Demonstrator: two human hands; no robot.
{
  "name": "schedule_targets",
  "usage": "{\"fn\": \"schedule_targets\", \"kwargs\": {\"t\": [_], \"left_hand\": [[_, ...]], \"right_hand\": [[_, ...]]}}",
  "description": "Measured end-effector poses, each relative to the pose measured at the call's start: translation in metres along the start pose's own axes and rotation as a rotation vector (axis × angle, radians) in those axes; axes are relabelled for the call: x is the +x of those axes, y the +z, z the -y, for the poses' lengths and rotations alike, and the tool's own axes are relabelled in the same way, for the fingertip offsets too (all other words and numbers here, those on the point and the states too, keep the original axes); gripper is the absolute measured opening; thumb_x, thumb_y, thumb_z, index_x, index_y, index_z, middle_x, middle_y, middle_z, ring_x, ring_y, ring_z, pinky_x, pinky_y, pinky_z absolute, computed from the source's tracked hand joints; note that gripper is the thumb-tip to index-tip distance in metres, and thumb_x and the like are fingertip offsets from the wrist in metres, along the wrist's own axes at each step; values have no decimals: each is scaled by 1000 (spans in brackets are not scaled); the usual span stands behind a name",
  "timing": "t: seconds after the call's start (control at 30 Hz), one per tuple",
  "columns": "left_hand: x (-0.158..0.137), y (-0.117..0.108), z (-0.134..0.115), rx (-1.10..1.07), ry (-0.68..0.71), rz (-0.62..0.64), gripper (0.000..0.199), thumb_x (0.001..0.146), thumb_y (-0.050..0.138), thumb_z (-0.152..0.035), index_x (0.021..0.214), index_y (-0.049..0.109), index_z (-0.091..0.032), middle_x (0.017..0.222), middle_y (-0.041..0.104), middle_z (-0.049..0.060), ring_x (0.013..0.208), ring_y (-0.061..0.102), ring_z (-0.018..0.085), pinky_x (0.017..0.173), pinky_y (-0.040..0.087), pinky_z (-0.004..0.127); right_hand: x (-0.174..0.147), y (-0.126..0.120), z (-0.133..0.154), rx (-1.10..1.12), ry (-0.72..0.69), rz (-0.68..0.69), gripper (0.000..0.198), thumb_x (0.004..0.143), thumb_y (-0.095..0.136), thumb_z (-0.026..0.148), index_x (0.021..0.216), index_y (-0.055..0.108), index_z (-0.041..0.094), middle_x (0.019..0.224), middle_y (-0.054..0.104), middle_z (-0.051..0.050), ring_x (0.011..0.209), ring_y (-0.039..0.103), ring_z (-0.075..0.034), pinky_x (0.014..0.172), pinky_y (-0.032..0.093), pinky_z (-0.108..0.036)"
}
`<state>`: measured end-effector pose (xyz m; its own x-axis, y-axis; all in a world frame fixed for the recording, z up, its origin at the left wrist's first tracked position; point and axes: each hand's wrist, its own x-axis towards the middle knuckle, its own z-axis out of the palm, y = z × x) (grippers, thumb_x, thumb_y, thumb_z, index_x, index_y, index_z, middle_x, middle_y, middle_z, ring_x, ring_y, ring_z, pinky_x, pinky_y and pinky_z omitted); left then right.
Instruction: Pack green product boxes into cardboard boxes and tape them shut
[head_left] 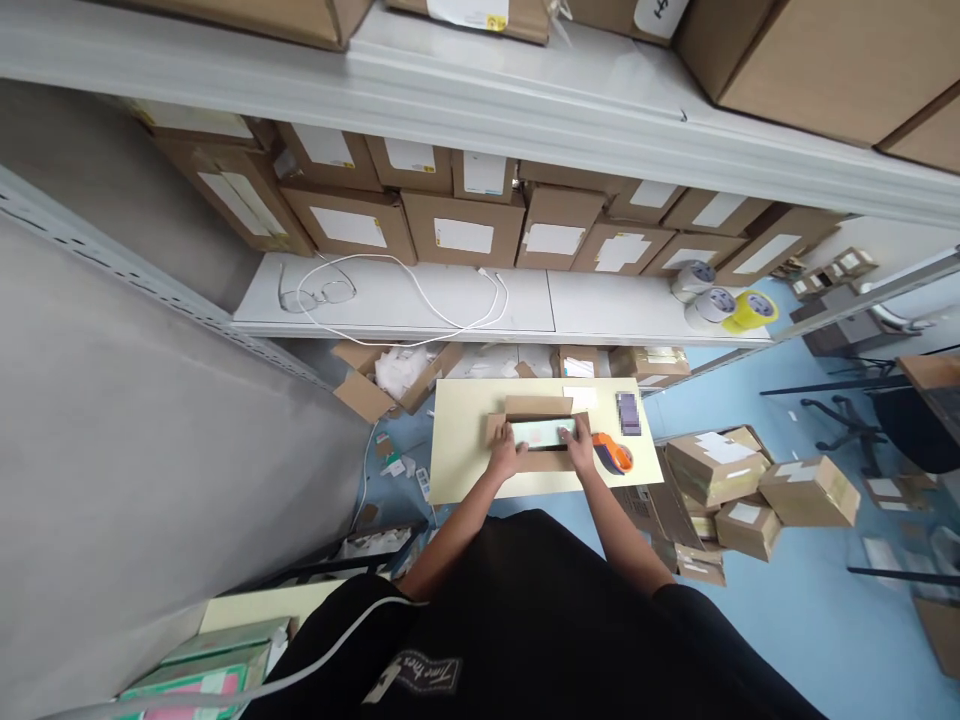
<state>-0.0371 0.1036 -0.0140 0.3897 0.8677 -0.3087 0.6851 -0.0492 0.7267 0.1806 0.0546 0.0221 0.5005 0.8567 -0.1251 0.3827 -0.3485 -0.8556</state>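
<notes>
Spectacles point(321, 296): on the shelf point(600, 305), beside a white cable point(409, 345).
Open box point(367, 397): below the shelf, white packing point(400, 371) inside.
Left hand point(507, 455): holding the left end of a pale flat pack point(541, 433).
Pale flat pack: inside an open carton point(546, 461) on the cream table point(459, 440).
Right hand point(580, 447): holding the pack's right end, thumb on top.
Tape dispenser point(616, 455): orange, on the table, just right of the carton.
Floor boxes point(712, 470): heaped right of the table.

plain matt cardboard for the open carton point(538, 405), slim pale package point(538, 433) looking kinda smooth, pretty smooth table point(460, 432), orange plastic tape dispenser point(618, 456), painted-metal shelf beam point(480, 112), matt cloth shirt point(551, 610)
</notes>
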Motion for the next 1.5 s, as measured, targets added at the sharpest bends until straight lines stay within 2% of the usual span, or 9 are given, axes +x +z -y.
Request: {"fn": "schedule_targets", "kwargs": {"t": [0.1, 0.27, 0.37, 0.5, 0.7, 0.9, 1.1, 1.27, 1.5], "left_hand": [[-8, 14, 3, 99, 32, 61, 88, 90, 65, -43, 164, 30, -10, 175, 16, 22, 163, 8, 39, 130, 19, 54], [-21, 20, 10, 203, 74, 44, 82, 85, 75, -41, 158, 46, -18, 178, 1, 14, 163, -2, 40, 130, 17, 59], [-22, 20, 14, 195, 40, -15, 68, 85, 78, -38, 148, 59, -21, 178, 2, 11, 163, 7, 42, 127, 26, 58], [-21, 17, 8, 199, 22, -60, 22, 93, 72, -35, 107, 79, -21, 178, 11, 6, 161, 22, 38, 127, 30, 53], [-47, 17, -20, 200, 26, -99, 19, 97, 64, -29, 94, 79, -19, 178, 16, 6, 147, 49, 33, 118, 44, 44], [-121, 42, -52, 165, 0, -342, 19, 98, 63, -33, 99, 80, -23, 176, 22, 0, 156, 37, 33, 116, 49, 45], [-224, 77, -79, 90, -146, -591, 25, 100, 59, -37, 103, 80, -24, 170, 36, 4, 147, 50, 31, 116, 49, 44], [-306, 111, -100, 40, -320, -719, 25, 99, 60, -41, 105, 81, -29, 162, 50, 1, 146, 51, 30, 117, 49, 45], [-403, 155, -97, -42, -518, -992, 19, 96, 67, -37, 98, 82, -25, 173, 31, 3, 146, 52, 32, 116, 50, 42]], "right_hand": [[-3, 4, -15, 15, 105, 16, 86, 83, 62, 63, 152, 53, 12, 157, 54, -19, 146, 50, -32, 123, 37, -51], [-9, -3, -27, -45, 32, 18, 77, 86, 60, 53, 150, 54, 12, 156, 54, -19, 148, 48, -33, 125, 34, -53], [-16, -14, -33, -147, -103, 46, 70, 88, 57, 45, 150, 55, 15, 157, 53, -18, 151, 43, -33, 126, 32, -56], [-28, -28, -41, -332, -196, 186, 67, 83, 64, 35, 148, 58, 18, 162, 47, -16, 158, 31, -35, 127, 26, -60], [-32, -54, -40, -430, -276, 235, 66, 86, 65, 34, 149, 56, 22, 169, 37, -16, 160, 25, -38, 127, 16, -67], [-27, -91, -40, -298, -432, 283, 64, 85, 68, 38, 147, 59, 22, 171, 33, -12, 161, 20, -40, 127, 23, -63], [-50, -106, -48, -118, -482, 434, 75, 89, 65, 57, 152, 55, 17, 160, 51, -15, 159, 27, -39, 126, 30, -62], [-89, -94, -37, -51, -398, 668, 65, 89, 62, 54, 145, 63, 21, 141, 69, -13, 134, 63, -36, 115, 47, -54], [-158, -54, -11, 87, -520, 1038, 53, 92, 58, 46, 140, 67, 24, 132, 75, -9, 125, 70, -31, 110, 52, -50]]}}
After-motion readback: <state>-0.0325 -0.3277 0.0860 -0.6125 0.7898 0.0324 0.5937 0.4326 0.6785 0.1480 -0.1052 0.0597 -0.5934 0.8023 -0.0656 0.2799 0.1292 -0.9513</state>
